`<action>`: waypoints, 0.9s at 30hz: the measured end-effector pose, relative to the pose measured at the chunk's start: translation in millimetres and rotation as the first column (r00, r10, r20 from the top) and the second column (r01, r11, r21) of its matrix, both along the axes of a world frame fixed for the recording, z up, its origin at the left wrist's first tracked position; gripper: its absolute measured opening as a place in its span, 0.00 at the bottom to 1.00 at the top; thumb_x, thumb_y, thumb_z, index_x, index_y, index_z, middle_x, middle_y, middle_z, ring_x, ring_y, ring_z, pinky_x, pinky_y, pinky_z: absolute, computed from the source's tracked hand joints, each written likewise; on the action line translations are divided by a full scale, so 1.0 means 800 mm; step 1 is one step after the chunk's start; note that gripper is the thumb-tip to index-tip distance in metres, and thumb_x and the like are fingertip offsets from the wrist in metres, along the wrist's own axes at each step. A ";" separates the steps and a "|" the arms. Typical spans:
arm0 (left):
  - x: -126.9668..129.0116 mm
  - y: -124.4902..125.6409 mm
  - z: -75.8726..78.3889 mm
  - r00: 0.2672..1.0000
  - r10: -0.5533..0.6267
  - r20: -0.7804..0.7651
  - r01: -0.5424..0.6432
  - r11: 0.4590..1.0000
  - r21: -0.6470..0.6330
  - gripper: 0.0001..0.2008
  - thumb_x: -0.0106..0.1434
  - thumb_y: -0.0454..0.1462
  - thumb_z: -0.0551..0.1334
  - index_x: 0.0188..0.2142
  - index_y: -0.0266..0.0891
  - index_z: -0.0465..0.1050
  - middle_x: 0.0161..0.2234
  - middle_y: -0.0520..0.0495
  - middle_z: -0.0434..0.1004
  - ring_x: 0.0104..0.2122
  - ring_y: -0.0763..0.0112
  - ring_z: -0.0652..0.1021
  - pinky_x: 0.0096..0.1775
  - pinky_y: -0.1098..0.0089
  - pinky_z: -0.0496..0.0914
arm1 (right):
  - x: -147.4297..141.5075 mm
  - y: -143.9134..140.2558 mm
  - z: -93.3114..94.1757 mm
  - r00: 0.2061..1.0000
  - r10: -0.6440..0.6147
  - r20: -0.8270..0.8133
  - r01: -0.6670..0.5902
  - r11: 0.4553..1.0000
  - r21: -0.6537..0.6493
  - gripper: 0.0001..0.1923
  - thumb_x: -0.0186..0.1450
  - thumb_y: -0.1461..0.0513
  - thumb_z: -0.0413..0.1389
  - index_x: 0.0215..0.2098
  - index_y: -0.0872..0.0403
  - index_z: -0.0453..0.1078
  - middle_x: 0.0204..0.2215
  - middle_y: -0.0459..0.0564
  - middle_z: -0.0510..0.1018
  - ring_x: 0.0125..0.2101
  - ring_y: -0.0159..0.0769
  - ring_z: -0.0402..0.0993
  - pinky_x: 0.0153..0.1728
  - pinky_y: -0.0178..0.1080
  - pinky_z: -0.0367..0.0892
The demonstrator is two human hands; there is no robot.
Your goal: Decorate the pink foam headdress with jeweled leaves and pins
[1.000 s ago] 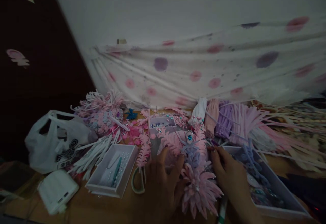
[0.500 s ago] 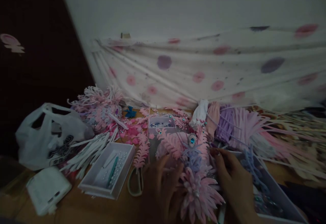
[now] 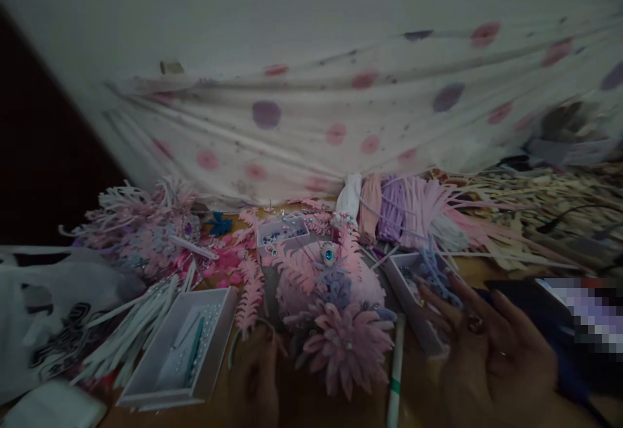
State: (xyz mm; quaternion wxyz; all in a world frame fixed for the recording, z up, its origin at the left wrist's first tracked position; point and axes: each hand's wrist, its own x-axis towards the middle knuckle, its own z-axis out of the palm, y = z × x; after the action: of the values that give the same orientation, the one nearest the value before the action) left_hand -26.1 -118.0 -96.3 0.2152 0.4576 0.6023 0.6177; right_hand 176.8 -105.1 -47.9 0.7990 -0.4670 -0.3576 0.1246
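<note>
A pink petalled flower (image 3: 348, 344) stands at the front of a pink and lilac ornament, with a blue gem (image 3: 329, 255) above it and pink leafy sprigs around. My left hand (image 3: 256, 369) is curled by the scissors (image 3: 232, 353), whose pale handle loop shows beside it; what its fingers hold is hidden. Fingers spread, my right hand (image 3: 501, 356) is over the right side of a white box (image 3: 416, 321) holding blue fuzzy stems (image 3: 433, 272) and small shiny pieces. It has no visible hold on anything. A white stick with a green band (image 3: 395, 376) lies between flower and box.
An open white box (image 3: 209, 369) with pearls and a teal tool is at left, near white fuzzy stems (image 3: 141, 327) and a plastic bag (image 3: 43, 324). Bundled coloured stems (image 3: 389, 211) lie behind. A bead box (image 3: 282, 230) sits at mid-back; a dark device (image 3: 525, 305) is far right.
My right hand has left the ornament's side and moved right over the box. My left hand has drawn away from the flower to the left, by the scissors. The view has turned right.
</note>
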 end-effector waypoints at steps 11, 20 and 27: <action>0.020 0.049 0.029 0.929 -0.148 0.339 0.112 0.986 0.122 0.14 0.49 0.44 0.71 0.25 0.40 0.69 0.31 0.52 0.74 0.32 0.70 0.74 0.35 0.73 0.69 | 0.074 -0.049 -0.083 0.939 0.028 0.342 -0.041 0.999 0.031 0.05 0.66 0.62 0.57 0.39 0.53 0.74 0.32 0.51 0.78 0.31 0.40 0.77 0.30 0.37 0.73; 0.008 0.010 -0.026 0.908 0.041 0.417 -0.112 0.983 0.148 0.13 0.51 0.46 0.70 0.27 0.41 0.74 0.33 0.51 0.77 0.37 0.67 0.76 0.40 0.70 0.70 | 0.043 -0.043 -0.062 0.908 0.090 0.408 -0.115 0.993 0.037 0.08 0.72 0.58 0.50 0.44 0.49 0.70 0.35 0.49 0.73 0.35 0.38 0.70 0.32 0.36 0.65; 0.013 -0.029 -0.023 0.985 -0.019 0.169 0.007 0.997 0.074 0.11 0.61 0.42 0.63 0.42 0.43 0.75 0.45 0.46 0.77 0.47 0.62 0.77 0.48 0.63 0.70 | 0.039 -0.040 -0.088 0.847 0.132 0.515 -0.135 0.990 -0.031 0.09 0.70 0.63 0.47 0.41 0.50 0.69 0.31 0.44 0.75 0.32 0.33 0.72 0.34 0.32 0.66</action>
State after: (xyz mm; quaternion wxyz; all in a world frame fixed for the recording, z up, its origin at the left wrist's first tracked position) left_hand -15.8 -141.2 -114.9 0.2527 0.4149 0.5557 0.6747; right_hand 208.1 -137.0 -118.4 0.6649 -0.4549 -0.5904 0.0491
